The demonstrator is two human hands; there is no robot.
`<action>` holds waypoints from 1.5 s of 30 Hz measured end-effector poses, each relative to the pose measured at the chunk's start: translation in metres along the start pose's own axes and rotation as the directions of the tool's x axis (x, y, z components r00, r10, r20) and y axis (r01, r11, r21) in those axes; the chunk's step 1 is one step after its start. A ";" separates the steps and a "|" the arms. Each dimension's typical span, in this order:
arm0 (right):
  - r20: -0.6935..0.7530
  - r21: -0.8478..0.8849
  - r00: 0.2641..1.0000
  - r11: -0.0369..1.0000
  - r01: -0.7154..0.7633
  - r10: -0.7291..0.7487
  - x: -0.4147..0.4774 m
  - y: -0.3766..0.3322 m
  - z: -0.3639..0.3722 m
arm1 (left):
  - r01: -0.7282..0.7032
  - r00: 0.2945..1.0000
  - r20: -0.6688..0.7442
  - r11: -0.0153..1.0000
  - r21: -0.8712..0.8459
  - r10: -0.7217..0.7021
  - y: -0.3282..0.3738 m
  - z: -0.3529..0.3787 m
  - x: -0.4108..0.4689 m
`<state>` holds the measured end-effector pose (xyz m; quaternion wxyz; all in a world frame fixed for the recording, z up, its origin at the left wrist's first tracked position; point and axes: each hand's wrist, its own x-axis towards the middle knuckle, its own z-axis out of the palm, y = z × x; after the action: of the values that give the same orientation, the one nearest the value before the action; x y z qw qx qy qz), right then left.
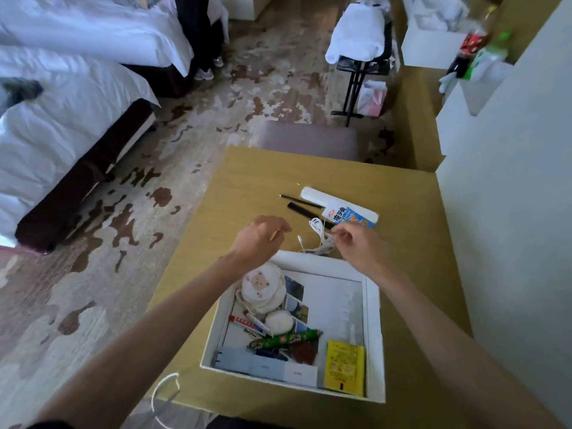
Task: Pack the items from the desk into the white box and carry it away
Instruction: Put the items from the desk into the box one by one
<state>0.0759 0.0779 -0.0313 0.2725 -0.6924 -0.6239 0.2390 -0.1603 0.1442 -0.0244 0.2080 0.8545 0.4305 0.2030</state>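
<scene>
We're looking down on the tabletop (247, 181), both our hands out past the far rim of the white box (373, 335). Our right hand (356, 243) has its grip pinched narrow on the white cable (322, 239), fingertips closed on a strand while the rest of the cord lies bunched on the wood just beyond the box's far edge. Our left hand (260, 236) hovers beside it, fingers curled loosely inward; whether that grip holds the cable's other end, we can't tell.

Further out on the tabletop we see a black comb (305, 212), a thin black pen (300, 200) beside it, a white tube-like case (318, 198), and a blue and white packet (353, 216) lying across that case.

The box sits near our edge of the tabletop, open. Inside: a cream cloth pouch with a bear print (263, 289), a round white puff (278, 323), a toothpaste tube (247, 324), a green sausage stick (288, 339), a yellow sachet (345, 366) in the right corner, and grey and white cards (266, 365) along the near wall.
</scene>
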 end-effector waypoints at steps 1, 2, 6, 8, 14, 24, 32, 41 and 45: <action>0.029 -0.024 0.999 0.999 -0.032 0.033 0.009 0.004 0.000 | 0.014 0.999 0.042 1.000 -0.023 -0.013 -0.002 0.004 0.013; 0.066 -0.052 0.996 0.997 -0.056 0.059 0.018 0.007 0.001 | 0.038 0.995 0.091 0.998 -0.041 -0.034 -0.005 0.009 0.026; 0.311 -0.213 0.944 0.976 -0.040 0.107 0.050 0.013 0.020 | 0.156 0.918 0.369 0.988 0.001 -0.145 -0.026 0.033 0.066; 0.436 -0.334 0.891 0.942 0.030 0.126 0.064 0.014 0.032 | 0.180 0.877 0.448 0.983 0.032 -0.175 -0.039 0.044 0.079; 0.613 -0.529 0.761 0.825 0.198 0.210 0.090 0.021 0.059 | 0.158 0.812 0.562 0.986 0.050 -0.158 -0.068 0.061 0.098; 0.308 -0.389 0.951 0.915 0.103 0.024 0.075 0.022 0.022 | 0.343 0.840 0.506 0.914 -0.217 -0.195 -0.070 0.051 0.091; -0.175 -0.284 0.931 0.922 0.263 -0.320 0.026 -0.003 -0.006 | 0.294 0.899 0.417 0.891 -0.346 -0.135 -0.020 0.024 0.063; -0.360 0.401 0.932 0.897 0.187 -0.034 -0.020 -0.047 -0.011 | 0.152 0.982 0.185 0.776 -0.613 -0.046 0.049 -0.015 0.021; -0.337 0.420 0.937 0.878 0.232 -0.087 -0.038 -0.061 -0.003 | 0.127 0.989 0.132 0.811 -0.571 -0.062 0.062 -0.031 -0.008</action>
<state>0.0294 0.0439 0.0119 0.5391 -0.5839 -0.5561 0.2433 -0.1408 0.1099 0.0331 0.4897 0.7385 0.3787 0.2672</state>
